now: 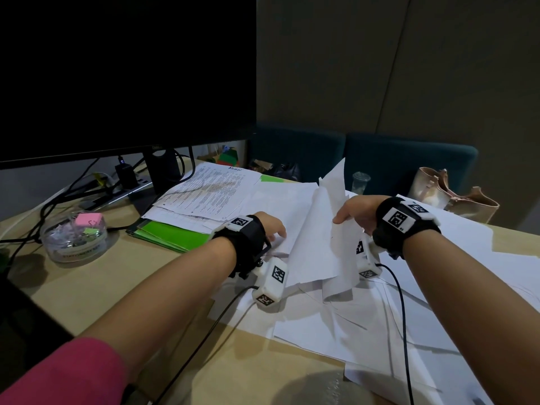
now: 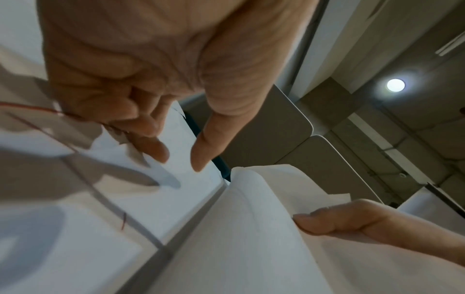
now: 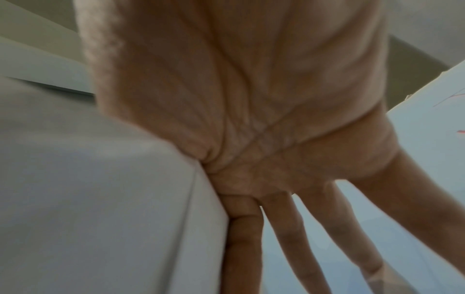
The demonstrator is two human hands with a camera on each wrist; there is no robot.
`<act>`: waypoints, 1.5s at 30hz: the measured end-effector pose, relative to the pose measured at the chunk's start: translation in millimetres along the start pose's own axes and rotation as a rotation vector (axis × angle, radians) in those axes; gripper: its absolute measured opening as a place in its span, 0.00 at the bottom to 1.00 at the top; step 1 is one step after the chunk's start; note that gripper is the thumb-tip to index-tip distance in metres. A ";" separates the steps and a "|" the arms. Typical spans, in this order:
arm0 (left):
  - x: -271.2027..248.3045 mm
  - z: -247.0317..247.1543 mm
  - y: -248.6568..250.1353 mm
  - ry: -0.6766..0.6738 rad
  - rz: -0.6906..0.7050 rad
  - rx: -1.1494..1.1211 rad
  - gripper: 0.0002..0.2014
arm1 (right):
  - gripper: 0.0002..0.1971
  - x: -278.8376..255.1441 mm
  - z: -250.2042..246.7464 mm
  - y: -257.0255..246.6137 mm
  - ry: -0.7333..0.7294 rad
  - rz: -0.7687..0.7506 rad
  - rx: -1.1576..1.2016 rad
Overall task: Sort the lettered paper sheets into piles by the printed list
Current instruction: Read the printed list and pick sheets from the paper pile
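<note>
White paper dominates the lower right of the head view, where loose flat sheets (image 1: 365, 325) are spread in overlapping, slightly creased layers over a pale wooden tabletop (image 1: 96, 287). At the centre of that view a small bundle of thin white sheets (image 1: 318, 229) is lifted on edge and curved, its top corners fanned apart. The bundle is pinched by the right hand (image 1: 355, 210), thumb pressed against the near face; in the right wrist view the remaining long fingers (image 3: 289, 234) are seen extended and spread behind the paper, the picture being soft and blurred. The left hand (image 1: 270, 225) is laid just left of the lifted bundle, fingers loosely bent with the tips on the flat sheet beneath, nothing being gripped; in the left wrist view its thumb (image 2: 214, 129) is held apart from the fingertips. Toward the upper middle of the head view a densely printed list page (image 1: 210, 191) is laid over a bright green flat folder (image 1: 172, 235). At the left a round clear plastic tub of pastel binder clips (image 1: 74, 236) is seen, below a large black monitor (image 1: 125, 71). A beige, stiff, curved bag (image 1: 450, 197) is seen at the right edge.
</note>
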State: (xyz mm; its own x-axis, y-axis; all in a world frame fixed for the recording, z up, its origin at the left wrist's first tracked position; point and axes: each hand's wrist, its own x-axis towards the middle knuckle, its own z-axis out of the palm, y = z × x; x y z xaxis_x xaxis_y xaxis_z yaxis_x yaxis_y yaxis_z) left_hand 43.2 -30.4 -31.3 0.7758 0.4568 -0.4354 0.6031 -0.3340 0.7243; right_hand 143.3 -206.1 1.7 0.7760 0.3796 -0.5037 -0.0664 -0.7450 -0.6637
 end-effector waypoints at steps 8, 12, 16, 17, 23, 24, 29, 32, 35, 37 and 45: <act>12.9 4.9 1.7 0.065 0.019 0.036 0.22 | 0.16 3.4 -3.3 5.0 0.003 0.005 0.021; 14.6 10.5 2.7 0.071 0.059 -0.053 0.23 | 0.16 4.2 -3.2 4.9 0.005 0.006 0.012; 15.1 16.4 2.2 0.123 0.083 -0.203 0.25 | 0.17 1.4 -3.1 4.9 -0.024 0.010 0.010; 14.8 16.6 3.0 0.130 0.102 -0.229 0.23 | 0.17 1.5 -3.1 5.3 -0.023 0.008 0.007; -9.9 24.2 12.4 -0.180 0.302 -0.010 0.17 | 0.18 -2.0 -2.4 4.6 -0.056 -0.031 0.051; -12.7 27.0 13.4 -0.245 0.321 0.044 0.20 | 0.21 -3.5 -2.0 3.8 -0.082 -0.045 0.074; -23.3 37.8 9.0 -0.389 0.430 0.320 0.43 | 0.30 -20.6 2.3 -4.9 -0.127 -0.070 0.043; -26.0 40.0 8.7 -0.355 0.480 0.553 0.50 | 0.32 -23.5 2.7 -6.7 -0.140 -0.084 0.069; -29.8 38.4 10.5 -0.380 0.475 0.582 0.52 | 0.24 -24.8 4.6 -9.0 -0.101 -0.053 0.019; -33.3 32.4 12.4 -0.431 0.464 0.441 0.47 | 0.15 -24.9 5.0 -9.4 -0.035 -0.024 -0.038; -15.1 -31.0 -4.7 0.034 0.175 0.300 0.21 | 0.12 -17.9 7.7 -12.8 0.061 -0.080 -0.282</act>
State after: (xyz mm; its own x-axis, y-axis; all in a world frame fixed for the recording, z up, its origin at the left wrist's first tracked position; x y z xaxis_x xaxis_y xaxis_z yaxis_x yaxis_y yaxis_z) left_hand 22.9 -10.1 -11.6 0.8685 0.3968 -0.2970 0.4934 -0.6350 0.5945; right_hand 125.4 -199.2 15.0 0.8084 0.4161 -0.4163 0.1669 -0.8404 -0.5157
